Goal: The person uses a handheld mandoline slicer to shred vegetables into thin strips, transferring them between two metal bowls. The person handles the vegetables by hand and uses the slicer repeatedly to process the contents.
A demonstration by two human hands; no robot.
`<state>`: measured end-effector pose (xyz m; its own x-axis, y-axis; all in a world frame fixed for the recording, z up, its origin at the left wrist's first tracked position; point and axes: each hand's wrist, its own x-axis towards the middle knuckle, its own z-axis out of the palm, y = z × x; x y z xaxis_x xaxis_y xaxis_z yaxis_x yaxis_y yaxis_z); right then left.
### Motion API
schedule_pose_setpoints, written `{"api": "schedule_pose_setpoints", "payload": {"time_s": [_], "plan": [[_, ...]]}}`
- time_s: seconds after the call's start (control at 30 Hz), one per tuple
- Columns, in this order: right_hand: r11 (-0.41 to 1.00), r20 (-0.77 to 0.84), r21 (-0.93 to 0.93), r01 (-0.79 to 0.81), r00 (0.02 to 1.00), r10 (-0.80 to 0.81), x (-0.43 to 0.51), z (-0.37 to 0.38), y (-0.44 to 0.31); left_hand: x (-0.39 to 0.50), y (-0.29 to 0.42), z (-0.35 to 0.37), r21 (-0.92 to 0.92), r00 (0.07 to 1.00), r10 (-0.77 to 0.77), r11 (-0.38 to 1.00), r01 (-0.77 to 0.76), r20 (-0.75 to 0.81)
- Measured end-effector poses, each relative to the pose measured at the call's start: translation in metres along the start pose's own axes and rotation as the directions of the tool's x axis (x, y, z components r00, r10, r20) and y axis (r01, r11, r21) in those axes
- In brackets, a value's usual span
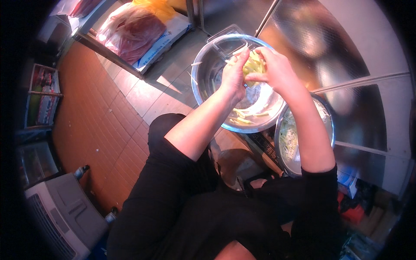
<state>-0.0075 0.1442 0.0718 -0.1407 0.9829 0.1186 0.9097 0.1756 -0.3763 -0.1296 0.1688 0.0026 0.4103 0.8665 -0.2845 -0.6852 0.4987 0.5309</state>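
Note:
Between my two hands is a bunch of pale yellow-green vegetable strips (255, 64), held above a wide metal basin (196, 86). My left hand (233, 77) supports the bunch from its left side, thumb upward. From the right, my right hand (276, 66) curls its fingers and thumb around the same strips. Several loose strips (242, 113) lie in the near part of the basin. A clear plastic container (227, 31) shows at the basin's far rim; how it rests there is partly hidden by my hands.
At the right, partly under my right forearm, a second basin (332, 133) holds white bean sprouts (289, 139). A cardboard box (265, 146) lies beneath. Metal cabinet doors (354, 120) stand close on the right. Bagged goods (133, 32) sit on a low rack (113, 58). A grey wheeled appliance (73, 208) is at lower left.

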Motion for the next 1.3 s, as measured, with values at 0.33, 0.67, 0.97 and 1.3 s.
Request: {"api": "schedule_pose_setpoints", "payload": {"time_s": [0.33, 0.67, 0.97, 1.3], "plan": [[0.956, -0.147, 0.29, -0.028, 0.986, 0.073, -0.041, -0.003, 0.014, 0.003, -0.005, -0.006, 0.007, 0.994, 0.063, 0.998, -0.064, 0.087], [0.928, -0.294, 0.373, -0.008, 0.948, 0.126, -0.052, -0.002, 0.016, 0.001, 0.009, 0.0, -0.247, 0.987, -0.111, 0.959, 0.136, 0.114], [0.946, -0.38, 0.324, -0.018, 0.913, 0.148, -0.03, -0.029, 0.012, -0.007, 0.009, 0.011, -0.177, 0.989, -0.117, 0.975, 0.132, 0.091], [0.994, -0.433, -0.001, 0.109, 0.896, -0.099, -0.063, -0.024, -0.019, -0.02, 0.018, 0.023, -0.1, 0.998, -0.011, 0.995, 0.017, 0.06]]}}
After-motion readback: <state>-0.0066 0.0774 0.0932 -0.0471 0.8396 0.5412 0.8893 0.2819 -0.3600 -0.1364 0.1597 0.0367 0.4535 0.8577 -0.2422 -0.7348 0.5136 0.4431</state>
